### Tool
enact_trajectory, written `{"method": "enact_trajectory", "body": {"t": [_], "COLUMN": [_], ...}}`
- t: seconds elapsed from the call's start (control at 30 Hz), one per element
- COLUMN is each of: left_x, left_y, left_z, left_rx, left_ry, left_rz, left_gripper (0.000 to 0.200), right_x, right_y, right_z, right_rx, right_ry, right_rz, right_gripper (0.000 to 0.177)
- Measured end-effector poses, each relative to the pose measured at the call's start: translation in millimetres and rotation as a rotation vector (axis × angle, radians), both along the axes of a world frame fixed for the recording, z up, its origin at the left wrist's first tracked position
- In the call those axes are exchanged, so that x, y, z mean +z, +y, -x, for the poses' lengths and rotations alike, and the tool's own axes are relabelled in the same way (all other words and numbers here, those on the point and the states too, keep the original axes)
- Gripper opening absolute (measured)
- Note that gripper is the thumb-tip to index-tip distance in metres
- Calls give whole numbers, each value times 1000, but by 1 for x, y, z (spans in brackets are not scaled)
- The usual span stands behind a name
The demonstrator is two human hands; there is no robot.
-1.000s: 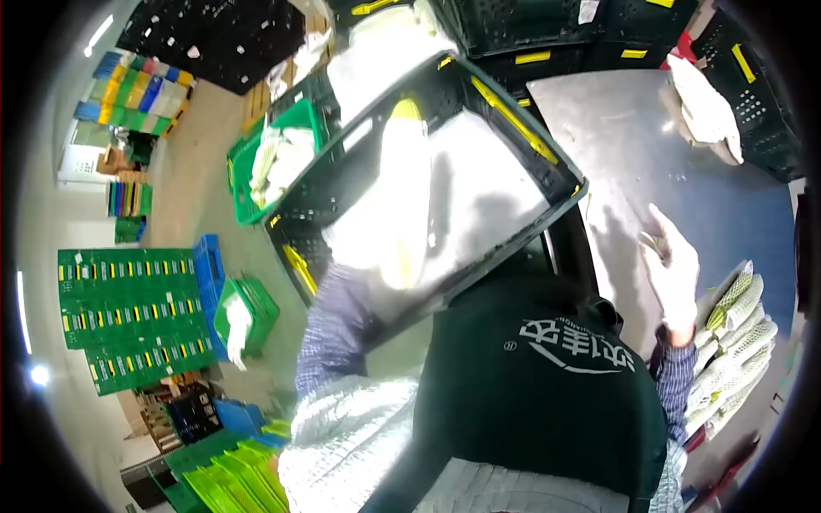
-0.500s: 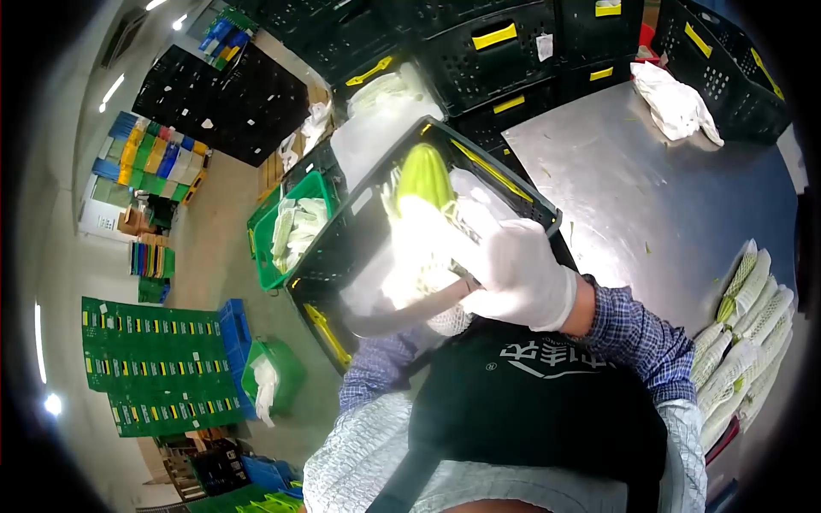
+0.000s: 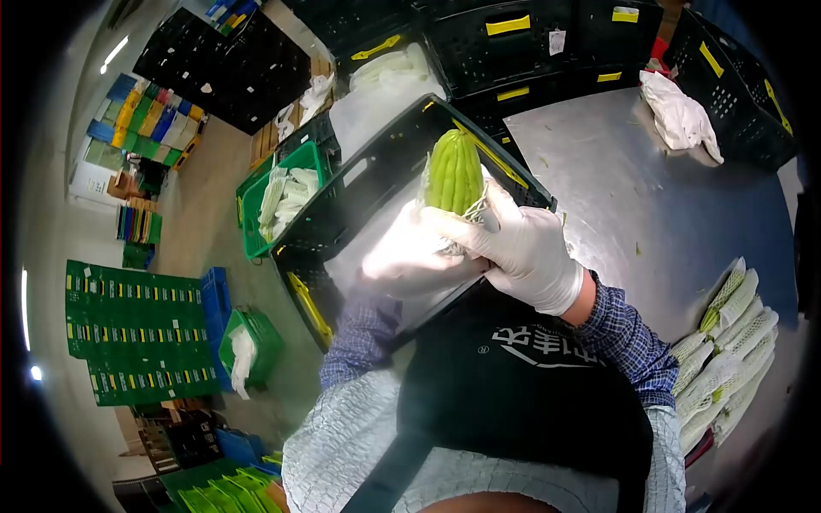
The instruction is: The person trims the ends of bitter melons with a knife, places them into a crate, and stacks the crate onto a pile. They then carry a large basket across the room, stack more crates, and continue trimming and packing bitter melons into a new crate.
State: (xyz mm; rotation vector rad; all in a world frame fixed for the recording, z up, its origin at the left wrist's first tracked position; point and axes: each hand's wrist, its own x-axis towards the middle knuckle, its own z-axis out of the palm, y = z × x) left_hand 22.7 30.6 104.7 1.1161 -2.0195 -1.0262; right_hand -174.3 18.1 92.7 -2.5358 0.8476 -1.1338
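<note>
A pale green, ridged bitter melon (image 3: 456, 173) stands nearly upright between my gloved hands, its upper end bare. A white net sleeve (image 3: 451, 248) is bunched around its lower part. My left hand (image 3: 410, 248), overexposed in bright light, is closed around the melon and sleeve from the left. My right hand (image 3: 532, 256) grips from the right, thumb and fingers on the sleeve's edge and the melon's side. The lower end of the melon is hidden by my hands. Beneath them is a black crate (image 3: 346, 201) with yellow handles and a whitish liner.
Several net-sleeved melons (image 3: 737, 350) lie piled at the right of the metal table (image 3: 599, 162). A white cloth (image 3: 682, 115) lies at its far side, near a black crate (image 3: 727, 81). A green basket (image 3: 248, 209) holds net sleeves. More black crates (image 3: 479, 60) are stacked ahead.
My right hand has turned and now grips the sleeve's edge, with my left hand brought up beside it. More of the melon shows, shifted slightly right. The whole view has tilted slightly.
</note>
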Motion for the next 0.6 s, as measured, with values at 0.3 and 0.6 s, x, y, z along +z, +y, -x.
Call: {"method": "enact_trajectory", "body": {"t": [0.3,0.6], "left_x": [-40,-65], "left_y": [-14,-5], "left_z": [-9,-60], "left_rx": [74,315], "left_ry": [62,940], "left_rz": [58,-398], "left_gripper": [92,65], "right_x": [-7,-35], "right_y": [-1,2], "right_z": [-5,12], "right_rx": [-47,-36], "right_ry": [4,-54], "right_rz": [74,-202], "right_gripper": [43,54]}}
